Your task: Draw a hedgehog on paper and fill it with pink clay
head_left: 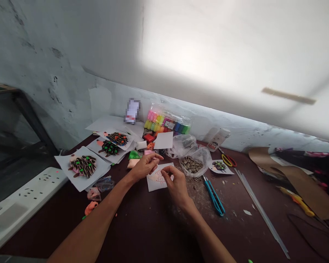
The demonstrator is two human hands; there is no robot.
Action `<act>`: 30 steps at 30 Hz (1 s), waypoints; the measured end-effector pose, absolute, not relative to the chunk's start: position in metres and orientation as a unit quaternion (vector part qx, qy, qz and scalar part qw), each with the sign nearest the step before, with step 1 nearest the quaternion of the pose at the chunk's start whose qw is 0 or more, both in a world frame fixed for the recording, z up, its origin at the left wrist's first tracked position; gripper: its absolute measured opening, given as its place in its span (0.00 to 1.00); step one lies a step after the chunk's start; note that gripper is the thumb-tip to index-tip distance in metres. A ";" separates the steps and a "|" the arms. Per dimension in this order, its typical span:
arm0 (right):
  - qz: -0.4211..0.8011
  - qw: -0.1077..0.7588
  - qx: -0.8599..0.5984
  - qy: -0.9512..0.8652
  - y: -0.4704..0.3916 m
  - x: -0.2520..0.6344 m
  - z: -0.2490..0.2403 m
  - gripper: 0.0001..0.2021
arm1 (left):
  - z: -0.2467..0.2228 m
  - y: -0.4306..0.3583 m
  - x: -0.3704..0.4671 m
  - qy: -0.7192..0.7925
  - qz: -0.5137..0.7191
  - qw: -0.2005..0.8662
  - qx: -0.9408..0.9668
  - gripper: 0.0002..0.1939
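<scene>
A small white card (157, 185) with a reddish line drawing lies on the dark table, between and under my two hands. My left hand (145, 166) hovers at the card's upper left edge, its fingers bent together; anything between them is too small to make out. Over the card's right side is my right hand (176, 182), thumb and index finger pinched close above the drawing. Whatever that pinch holds cannot be made out. Just behind the right hand, an open plastic bag (205, 157) holds striped seeds (191, 164).
Finished seed hedgehogs on paper (83, 166) lie left, near a white power strip (30, 197). Coloured clay packs (167, 124) and a phone (132, 110) lean at the wall. Teal tweezers or cutter (214, 197), scissors (229, 160), glue sticks (263, 215) and a glue gun (297, 201) lie right.
</scene>
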State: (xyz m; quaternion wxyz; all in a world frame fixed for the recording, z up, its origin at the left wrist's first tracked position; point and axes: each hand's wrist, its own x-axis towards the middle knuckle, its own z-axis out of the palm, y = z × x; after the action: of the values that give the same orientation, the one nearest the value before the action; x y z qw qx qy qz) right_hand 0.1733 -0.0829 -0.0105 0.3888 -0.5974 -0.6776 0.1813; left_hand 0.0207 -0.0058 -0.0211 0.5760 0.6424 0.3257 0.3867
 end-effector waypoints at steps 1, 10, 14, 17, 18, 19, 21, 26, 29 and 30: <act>0.199 0.397 -0.586 -0.678 -0.080 0.173 -0.008 0.09 | -0.020 -0.006 0.021 0.321 0.387 0.584 0.637 0.17; 0.363 0.471 -0.517 -0.616 -0.059 0.168 -0.003 0.09 | -0.008 -0.009 0.012 0.301 0.390 0.599 0.631 0.24; 0.454 0.504 -0.454 -0.578 -0.064 0.163 -0.006 0.11 | -0.007 -0.010 0.011 0.280 0.343 0.623 0.645 0.28; 0.409 0.496 -0.477 -0.599 -0.068 0.166 -0.009 0.12 | -0.013 -0.007 0.012 0.278 0.326 0.609 0.668 0.26; 0.375 0.489 -0.497 -0.611 -0.068 0.168 -0.009 0.12 | -0.016 -0.005 0.011 0.288 0.326 0.584 0.686 0.24; 0.336 0.481 -0.520 -0.620 -0.068 0.171 -0.010 0.13 | -0.019 -0.003 0.010 0.314 0.339 0.537 0.706 0.21; 0.262 0.465 -0.565 -0.630 -0.066 0.179 -0.012 0.12 | -0.024 0.002 0.007 0.402 0.350 0.383 0.754 0.12; 0.205 0.429 -0.616 -0.628 -0.061 0.194 -0.019 0.06 | -0.030 0.003 0.002 0.495 0.181 0.145 0.838 0.13; 0.215 0.409 -0.619 -0.635 -0.060 0.196 -0.023 0.08 | -0.030 0.001 0.004 0.509 0.126 0.116 0.844 0.12; 0.209 0.401 -0.620 -0.641 -0.060 0.196 -0.024 0.09 | -0.029 0.000 0.005 0.512 0.119 0.113 0.843 0.12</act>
State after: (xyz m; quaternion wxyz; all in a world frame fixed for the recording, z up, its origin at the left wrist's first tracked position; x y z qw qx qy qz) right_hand 0.1960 -0.0600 -0.0240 0.4008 -0.6199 -0.6413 0.2094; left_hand 0.0045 -0.0001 -0.0293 0.1131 0.8432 0.5120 0.1189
